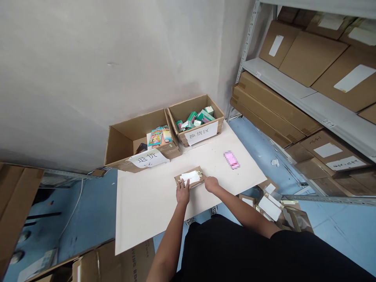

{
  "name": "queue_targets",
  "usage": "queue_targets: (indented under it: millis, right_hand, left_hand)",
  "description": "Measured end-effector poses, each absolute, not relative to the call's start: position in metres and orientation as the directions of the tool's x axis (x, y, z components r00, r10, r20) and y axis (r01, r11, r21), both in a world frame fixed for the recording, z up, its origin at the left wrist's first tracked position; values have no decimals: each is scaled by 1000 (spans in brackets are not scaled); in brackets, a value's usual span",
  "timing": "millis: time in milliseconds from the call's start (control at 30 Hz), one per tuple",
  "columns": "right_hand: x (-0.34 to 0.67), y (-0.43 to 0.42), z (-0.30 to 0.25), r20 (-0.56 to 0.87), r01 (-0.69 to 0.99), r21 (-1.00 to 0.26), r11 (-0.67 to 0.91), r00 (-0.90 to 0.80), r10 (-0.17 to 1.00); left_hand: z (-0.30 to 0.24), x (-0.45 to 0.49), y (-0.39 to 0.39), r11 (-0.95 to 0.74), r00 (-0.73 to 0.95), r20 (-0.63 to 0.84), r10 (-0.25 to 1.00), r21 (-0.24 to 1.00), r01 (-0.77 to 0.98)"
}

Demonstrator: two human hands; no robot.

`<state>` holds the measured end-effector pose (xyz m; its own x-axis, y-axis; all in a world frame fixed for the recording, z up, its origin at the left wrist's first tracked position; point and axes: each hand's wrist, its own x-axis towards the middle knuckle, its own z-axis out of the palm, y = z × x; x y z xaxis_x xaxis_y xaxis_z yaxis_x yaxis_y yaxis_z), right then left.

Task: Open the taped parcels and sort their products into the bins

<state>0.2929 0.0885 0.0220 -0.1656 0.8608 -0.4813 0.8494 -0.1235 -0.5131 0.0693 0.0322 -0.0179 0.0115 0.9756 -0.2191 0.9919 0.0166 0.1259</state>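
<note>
A small cardboard box (200, 170) with a white label on top and shiny tape at its ends lies on the white table. My left hand (183, 192) holds it at its near left part, with the fingertips over the top and label. At the box's right end, my right hand (211, 184) is closed in a fist and touches or almost touches the edge. Whatever that fist may hold is hidden by the fingers. To the right, a pink object (232, 159), blurred by pixelation, lies on the table.
At the table's back stand an open carton (117, 150) with colourful packets and another carton (176, 107) with green-and-white small boxes. Both bear handwritten paper signs. A metal shelf (293, 84) with cardboard boxes rises at right. Parcels (272, 207) lie on the floor beside the table.
</note>
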Motion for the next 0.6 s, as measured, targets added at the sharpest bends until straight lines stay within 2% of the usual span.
queue_targets:
  millis: [67,133,300,367,467,533,600]
  right_hand:
    - [309,75,21,-445,840,-525,-136,-135,885]
    - [330,61,17,-388,782,-591,-199,-59,920]
    - [366,50,0,-397,448,-801,-398,100,912]
    - [372,60,-6,-445,418,-781,-463,147,884]
    - [373,77,-11,-540,494,-620,-610,297,788]
    - [367,81,-11,-521,527,-553,-645,385,761]
    - [347,77,-11,-459,560,-582,-589,372,807]
  left_hand:
    - [-14,66,32,23,3,-236,972,109,994]
    - [-10,60,28,56,-35,-253,967,79,995]
    - [1,42,11,149,-150,-212,966,-21,989]
    - [6,37,11,146,-145,-187,972,-10,989]
    - [14,29,26,145,-133,-160,978,64,987]
    - [16,21,42,185,-164,-182,969,105,977]
    - [16,12,55,233,-193,-257,947,132,963]
